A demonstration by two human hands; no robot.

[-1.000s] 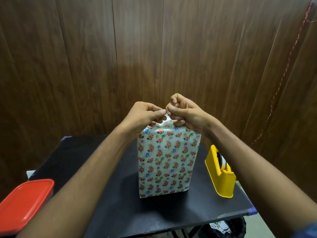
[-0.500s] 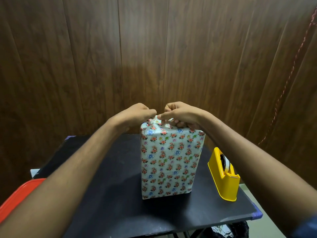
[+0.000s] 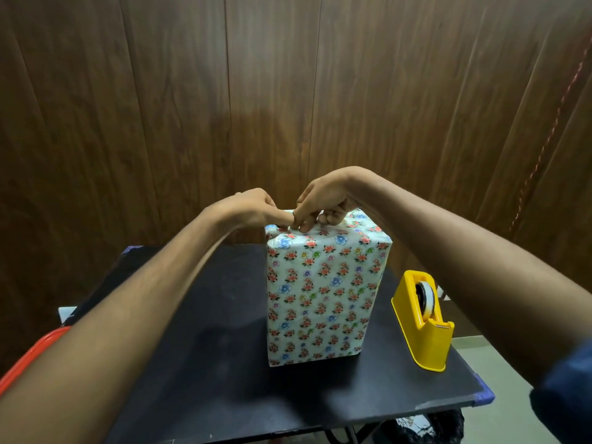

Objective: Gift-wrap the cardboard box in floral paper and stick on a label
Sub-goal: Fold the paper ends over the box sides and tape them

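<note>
Dark wood panelling backs a black counter [image 3: 198,373]. Left hand [image 3: 253,208] and right hand [image 3: 323,200] meet atop the upright floral-wrapped box [image 3: 323,299], curled fingers pinching its folded paper. Below and right of the right hand stands a yellow tape dispenser [image 3: 423,325].

— Do we find any writing we can read here?

— No, we read no word, number or brand anywhere. The tall box wrapped in white floral paper [image 3: 323,299] carries only its printed red, blue and green flowers.

— And the yellow plastic tape dispenser [image 3: 423,322] beside it?

— We see plain yellow sides and a white roll, with no lettering that we can make out. The black tabletop [image 3: 198,379] bears no sign either.
</note>
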